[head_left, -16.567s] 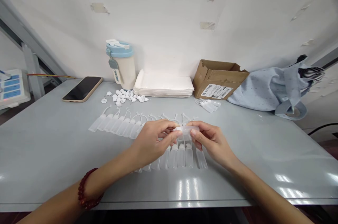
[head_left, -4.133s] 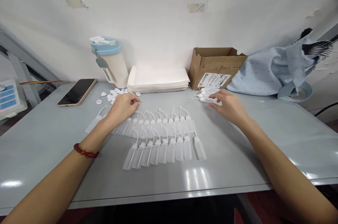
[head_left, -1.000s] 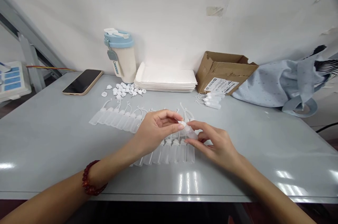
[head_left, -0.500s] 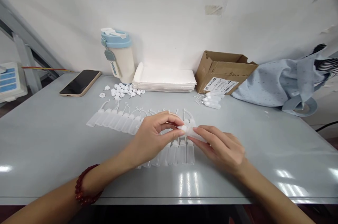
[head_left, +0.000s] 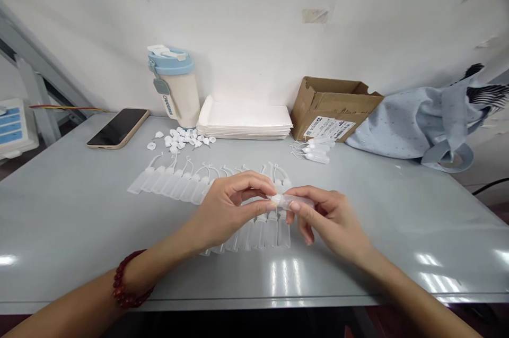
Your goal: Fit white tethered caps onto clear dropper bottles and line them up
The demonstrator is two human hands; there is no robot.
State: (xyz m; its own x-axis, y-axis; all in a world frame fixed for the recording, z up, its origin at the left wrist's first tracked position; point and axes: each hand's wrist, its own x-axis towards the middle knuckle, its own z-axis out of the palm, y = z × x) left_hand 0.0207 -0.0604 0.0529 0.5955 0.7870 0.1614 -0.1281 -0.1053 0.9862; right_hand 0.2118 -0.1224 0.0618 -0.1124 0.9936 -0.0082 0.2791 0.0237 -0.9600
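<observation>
Between my hands a small translucent bottle (head_left: 295, 201) lies sideways above the table. My left hand (head_left: 230, 208) pinches the white cap (head_left: 277, 199) at the bottle's left end. My right hand (head_left: 328, 216) has its thumb and index finger closed round the bottle's body. Behind and left of my hands runs a row of similar bottles (head_left: 175, 184) with thin looped strings at their necks. A second row (head_left: 260, 234) lies nearer, partly hidden by my left hand. A pile of loose white caps (head_left: 181, 139) sits farther back on the left.
A phone (head_left: 118, 128) lies at the back left, beside a blue-lidded cup (head_left: 181, 91). White padded envelopes (head_left: 246, 120) are stacked at the wall. Right of them stand a cardboard box (head_left: 334, 110), several bottles (head_left: 317, 153) in front of it, and a light blue cloth bag (head_left: 405, 123).
My right hand has turned around the bottle, its thumb now on the near side and its other fingers curled below. My left hand still pinches the cap. The view has shifted slightly.
</observation>
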